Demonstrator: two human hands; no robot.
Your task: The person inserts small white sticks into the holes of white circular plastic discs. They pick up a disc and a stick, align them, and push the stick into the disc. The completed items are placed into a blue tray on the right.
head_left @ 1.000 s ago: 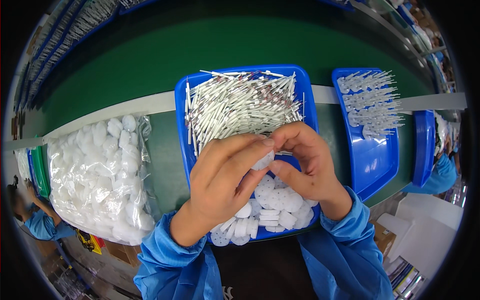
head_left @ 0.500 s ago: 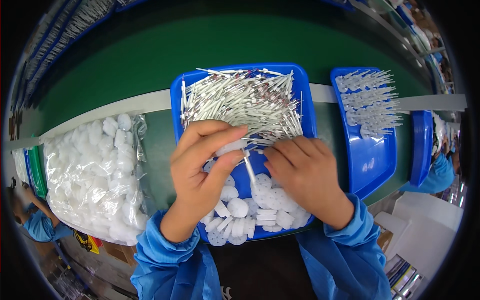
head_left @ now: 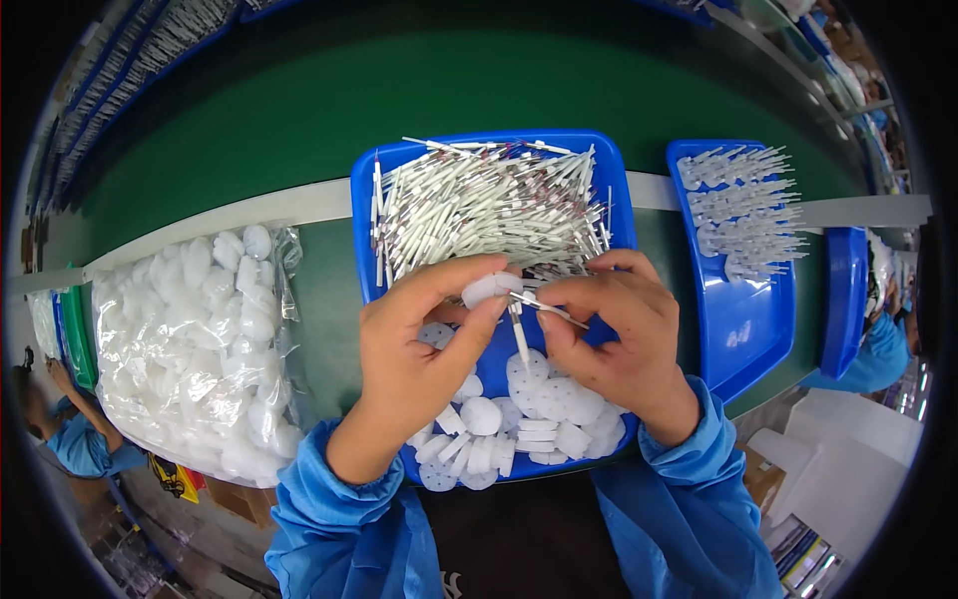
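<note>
A blue tray [head_left: 614, 190] in front of me holds a heap of thin white rods [head_left: 489, 205] at its far end and several white round discs [head_left: 519, 414] at its near end. My left hand [head_left: 419, 344] pinches one white disc [head_left: 489, 288] between thumb and forefinger, above the tray. My right hand [head_left: 614, 334] holds a thin white rod [head_left: 544, 307] with its tip at that disc. A second rod [head_left: 518, 334] hangs down between the two hands.
A clear bag full of white discs [head_left: 195, 344] lies to the left on the green belt [head_left: 299, 130]. A second blue tray [head_left: 738, 319] with finished rod pieces [head_left: 743, 205] stands to the right, another blue tray [head_left: 843, 299] beyond it. Other people's blue sleeves [head_left: 80, 449] show at both sides.
My hands left the tray's disc pile and rose. The left hand now holds one disc up, and the right hand has brought a rod to it.
</note>
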